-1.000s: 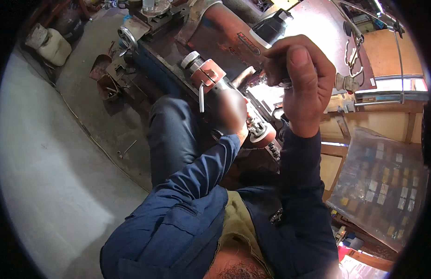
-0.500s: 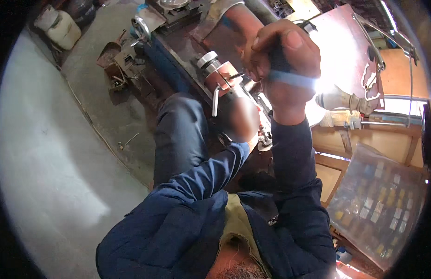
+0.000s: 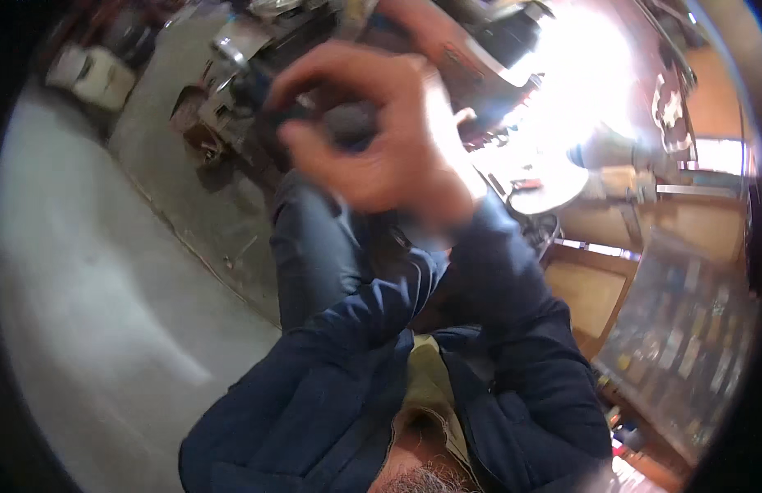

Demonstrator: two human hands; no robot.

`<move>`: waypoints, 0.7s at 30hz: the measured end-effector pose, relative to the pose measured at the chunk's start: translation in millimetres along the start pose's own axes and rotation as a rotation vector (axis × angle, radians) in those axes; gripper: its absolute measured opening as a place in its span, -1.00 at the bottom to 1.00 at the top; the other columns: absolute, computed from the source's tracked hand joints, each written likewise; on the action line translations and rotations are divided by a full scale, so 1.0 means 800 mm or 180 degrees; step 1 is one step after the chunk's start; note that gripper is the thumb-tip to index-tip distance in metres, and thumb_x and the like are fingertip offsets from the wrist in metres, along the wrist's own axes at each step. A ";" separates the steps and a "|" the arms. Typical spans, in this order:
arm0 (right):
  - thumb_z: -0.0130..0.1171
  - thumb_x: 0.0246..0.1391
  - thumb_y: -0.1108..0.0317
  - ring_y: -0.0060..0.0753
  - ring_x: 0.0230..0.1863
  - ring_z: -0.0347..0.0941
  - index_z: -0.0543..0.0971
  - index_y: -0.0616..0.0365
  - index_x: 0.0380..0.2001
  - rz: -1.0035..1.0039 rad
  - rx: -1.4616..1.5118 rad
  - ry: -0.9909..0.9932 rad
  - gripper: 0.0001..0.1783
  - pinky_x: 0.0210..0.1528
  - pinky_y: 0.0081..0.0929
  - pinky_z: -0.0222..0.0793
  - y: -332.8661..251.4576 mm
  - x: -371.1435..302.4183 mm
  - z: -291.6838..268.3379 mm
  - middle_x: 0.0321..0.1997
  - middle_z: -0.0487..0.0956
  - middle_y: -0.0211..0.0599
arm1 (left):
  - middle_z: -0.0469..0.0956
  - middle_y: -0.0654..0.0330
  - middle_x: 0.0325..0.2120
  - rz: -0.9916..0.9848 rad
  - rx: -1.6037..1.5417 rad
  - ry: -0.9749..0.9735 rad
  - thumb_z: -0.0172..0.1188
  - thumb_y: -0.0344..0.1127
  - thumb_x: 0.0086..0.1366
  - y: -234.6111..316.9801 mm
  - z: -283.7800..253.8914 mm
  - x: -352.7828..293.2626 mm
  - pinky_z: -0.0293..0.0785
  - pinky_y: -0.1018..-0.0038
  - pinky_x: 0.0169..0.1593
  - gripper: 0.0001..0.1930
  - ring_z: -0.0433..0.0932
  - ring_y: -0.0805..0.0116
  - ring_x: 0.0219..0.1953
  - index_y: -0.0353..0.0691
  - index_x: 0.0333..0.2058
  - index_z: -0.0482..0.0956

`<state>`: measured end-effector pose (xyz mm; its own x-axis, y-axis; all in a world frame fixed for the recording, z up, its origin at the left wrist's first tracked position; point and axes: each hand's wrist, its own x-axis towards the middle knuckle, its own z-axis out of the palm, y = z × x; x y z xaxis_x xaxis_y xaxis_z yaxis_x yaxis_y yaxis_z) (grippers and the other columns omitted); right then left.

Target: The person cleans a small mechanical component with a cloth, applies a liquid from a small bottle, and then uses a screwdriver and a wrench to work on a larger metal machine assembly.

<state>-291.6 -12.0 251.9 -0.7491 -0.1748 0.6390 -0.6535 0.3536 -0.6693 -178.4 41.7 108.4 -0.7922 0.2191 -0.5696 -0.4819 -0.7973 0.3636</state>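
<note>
My right hand (image 3: pixel 381 135) is smeared by motion and raised over the machine. Its thumb and fingers curl round a dark round part (image 3: pixel 348 123), whose kind I cannot make out. The right forearm crosses in front of my left sleeve (image 3: pixel 381 292), so my left hand is almost wholly hidden near the lap. Behind the right hand lies the metalworking machine, with a shiny handwheel (image 3: pixel 229 53) at its left end. A blurred reddish-brown shape (image 3: pixel 434 33) reaches in from the top; whether it is another person's arm I cannot tell.
A whitish plastic canister (image 3: pixel 101 78) stands on the floor at far left. Metal scraps (image 3: pixel 202 135) lie beside the machine. Strong light washes out the upper right, above a pale round surface (image 3: pixel 554 193). A clear plastic sheet (image 3: pixel 669 345) covers small packs at the right.
My right hand has swung left and slightly down, and now covers the reddish collar with metal handles. Another person's hand, earlier beside mine, no longer shows clearly. The view is more blurred.
</note>
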 end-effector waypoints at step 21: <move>0.27 -0.39 0.30 -0.12 -0.59 0.51 0.49 0.01 -0.62 0.0025 -0.0444 0.1159 -0.83 -0.60 -0.16 0.38 -0.016 -0.035 0.031 -0.64 0.49 -0.34 | 0.35 0.28 -0.67 -0.0319 -0.0086 0.0215 -0.21 0.51 0.35 -0.006 0.007 0.010 0.16 0.57 -0.70 -0.23 0.28 0.50 -0.74 -0.23 -0.34 0.44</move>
<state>-264.7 -34.7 233.1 -0.6498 0.1571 0.7437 -0.6081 0.4796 -0.6326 -184.8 50.8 106.1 -0.7130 0.2608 -0.6509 -0.5464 -0.7884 0.2827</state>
